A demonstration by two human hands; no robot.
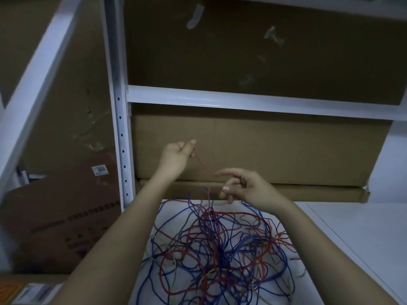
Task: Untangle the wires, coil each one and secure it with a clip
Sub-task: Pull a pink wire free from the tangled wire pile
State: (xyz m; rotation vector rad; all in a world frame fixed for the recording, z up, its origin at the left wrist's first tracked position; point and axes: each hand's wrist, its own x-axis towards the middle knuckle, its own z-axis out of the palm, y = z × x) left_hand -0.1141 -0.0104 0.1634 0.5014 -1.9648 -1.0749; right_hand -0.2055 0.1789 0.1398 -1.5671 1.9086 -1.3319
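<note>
the left hand (176, 154) pinches a red wire (199, 160) raised above the tangle of wires (220, 249) on the white table (352, 227). the right hand (244, 187) hovers nearby, fingers (226, 172) loosely released, grasping nothing.

Two hands are raised above one tangled heap of wires (220, 245) on one white table (352, 227); the wires are red, blue, yellow and grey, too knotted together to count singly. One red wire end (199, 160) hangs from the left hand (176, 151). Two flat cardboard boxes lie stacked at the far side, the upper box (275, 150) on the lower box (308, 192). One numbered label (99, 169) sits on cardboard at the left.
</note>
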